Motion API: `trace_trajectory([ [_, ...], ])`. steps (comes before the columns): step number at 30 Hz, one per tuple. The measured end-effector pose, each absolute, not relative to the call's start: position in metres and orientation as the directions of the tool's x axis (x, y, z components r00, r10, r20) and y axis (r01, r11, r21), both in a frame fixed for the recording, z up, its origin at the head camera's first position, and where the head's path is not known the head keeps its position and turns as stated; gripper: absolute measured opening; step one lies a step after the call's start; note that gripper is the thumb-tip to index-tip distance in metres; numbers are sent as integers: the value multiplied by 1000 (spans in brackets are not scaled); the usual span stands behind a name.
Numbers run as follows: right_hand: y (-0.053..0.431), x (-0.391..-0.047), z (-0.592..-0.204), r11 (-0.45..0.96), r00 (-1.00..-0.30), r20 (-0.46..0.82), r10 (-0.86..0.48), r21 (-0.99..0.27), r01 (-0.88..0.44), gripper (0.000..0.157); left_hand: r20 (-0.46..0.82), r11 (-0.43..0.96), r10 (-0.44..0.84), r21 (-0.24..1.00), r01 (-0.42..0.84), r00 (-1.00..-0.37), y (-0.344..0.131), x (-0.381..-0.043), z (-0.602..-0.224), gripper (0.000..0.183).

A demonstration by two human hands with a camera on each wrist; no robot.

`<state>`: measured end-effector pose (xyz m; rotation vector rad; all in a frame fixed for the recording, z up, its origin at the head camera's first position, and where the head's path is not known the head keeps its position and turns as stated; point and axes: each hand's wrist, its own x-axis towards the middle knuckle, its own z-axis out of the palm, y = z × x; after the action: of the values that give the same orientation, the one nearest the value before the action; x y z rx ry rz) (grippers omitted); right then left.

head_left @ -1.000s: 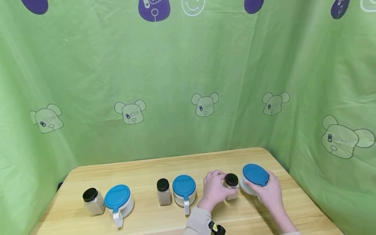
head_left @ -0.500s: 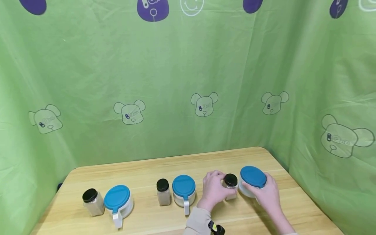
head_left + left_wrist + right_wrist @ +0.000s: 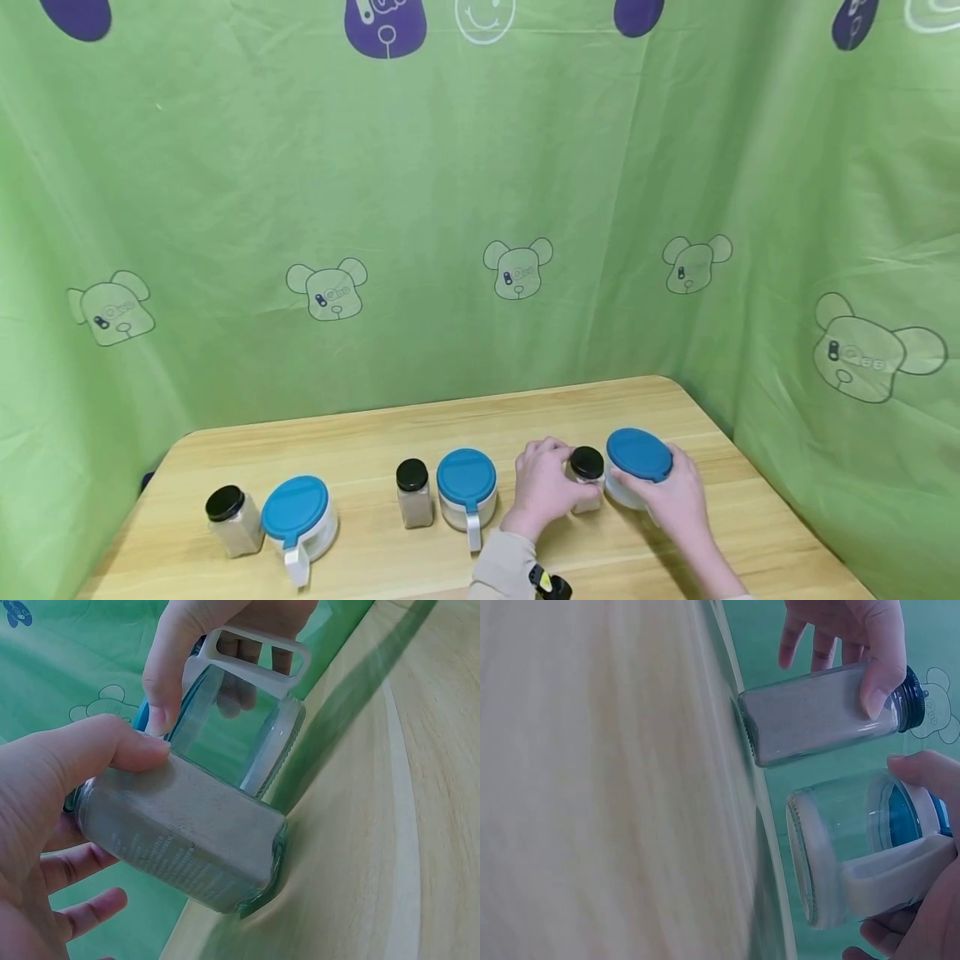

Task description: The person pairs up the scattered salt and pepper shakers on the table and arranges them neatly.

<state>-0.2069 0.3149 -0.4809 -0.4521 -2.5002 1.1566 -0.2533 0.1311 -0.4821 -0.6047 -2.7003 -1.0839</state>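
Observation:
My left hand (image 3: 542, 487) pinches a square glass spice jar (image 3: 187, 825) with a black lid and grey-brown powder inside, thumb on one side and fingers on the other. In the left wrist view its base is right at the wooden table. My right hand (image 3: 678, 500) grips a round glass seasoning pot (image 3: 847, 817) by its upper part. That pot has a blue lid, a white handle and a white layer at the bottom. It leans slightly, close beside the spice jar on its right, and its handle is hidden by the hand in the head view.
On the wooden table (image 3: 360, 575), a matching spice jar (image 3: 415, 496) and blue-lidded pot (image 3: 467, 483) stand together in the middle. Another spice jar (image 3: 236, 525) and blue-lidded pot (image 3: 298, 512) stand at the left. A green curtain (image 3: 420, 350) encloses the table behind and at the sides.
My right hand has brought the blue-lidded seasoning pot left and slightly nearer, closer to the spice jar. My left hand keeps its hold on the jar with hardly any movement.

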Motion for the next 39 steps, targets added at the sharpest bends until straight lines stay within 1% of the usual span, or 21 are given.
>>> trace_trajectory([
  [7, 314, -207, -482, 616, -894, 165, 416, -774, 143, 98, 299, 661, 321, 609, 439, -898, 132, -253, -484, 49],
  [18, 314, -207, -485, 635, -908, 146, 392, -757, 153, 102, 305, 663, 318, 605, 441, -898, 131, -253, -486, 50],
  [29, 313, -207, -484, 638, -920, 104, 378, -749, 177, 105, 291, 639, 330, 632, 440, -898, 130, -254, -486, 51],
  [39, 311, -204, -480, 636, -915, 72, 396, -740, 217, 108, 253, 595, 337, 689, 414, -907, 129, -255, -486, 53],
])
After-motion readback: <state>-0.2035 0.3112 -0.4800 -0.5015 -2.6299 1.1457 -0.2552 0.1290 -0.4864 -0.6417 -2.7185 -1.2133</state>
